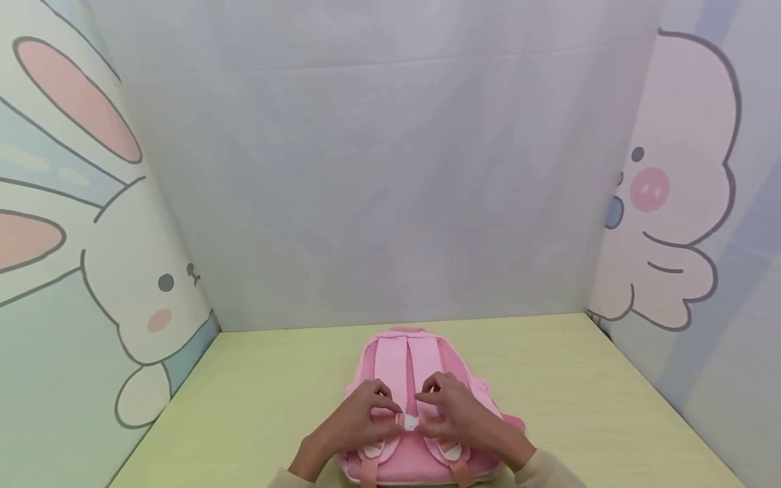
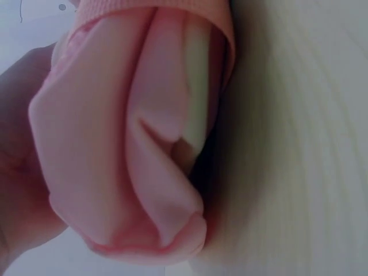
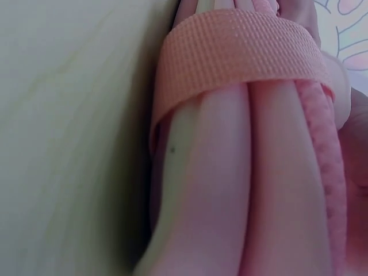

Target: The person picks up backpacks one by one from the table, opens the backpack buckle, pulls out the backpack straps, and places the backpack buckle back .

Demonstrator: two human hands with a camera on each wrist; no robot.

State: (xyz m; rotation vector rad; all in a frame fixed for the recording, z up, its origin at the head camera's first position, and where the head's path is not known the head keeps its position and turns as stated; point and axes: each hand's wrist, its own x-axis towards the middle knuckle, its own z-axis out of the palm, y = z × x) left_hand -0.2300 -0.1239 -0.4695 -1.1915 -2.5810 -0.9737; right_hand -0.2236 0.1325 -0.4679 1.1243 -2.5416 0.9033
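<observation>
A pink backpack [image 1: 409, 468] lies on the table with its shoulder straps [image 1: 390, 362] facing up. Between the straps sits a small white buckle [image 1: 411, 422]. From the left, my left hand [image 1: 363, 417] pinches the buckle's orange-webbed end between thumb and forefinger. My right hand [image 1: 457, 410], fingers curled, holds the other end, thumb against the buckle and forefinger raised above it. The fingers partly cover both ends. In the wrist views, orange webbing [image 3: 236, 52] loops across the pink fabric [image 2: 86, 126], and each hand shows only at the edge.
The backpack rests on a pale yellow-green wood-grain tabletop [image 1: 262, 379]. A grey-white cloth wall [image 1: 378, 190] stands behind. Side panels carry a cartoon rabbit [image 1: 131, 298] at left and a white cartoon animal [image 1: 683, 135] at right.
</observation>
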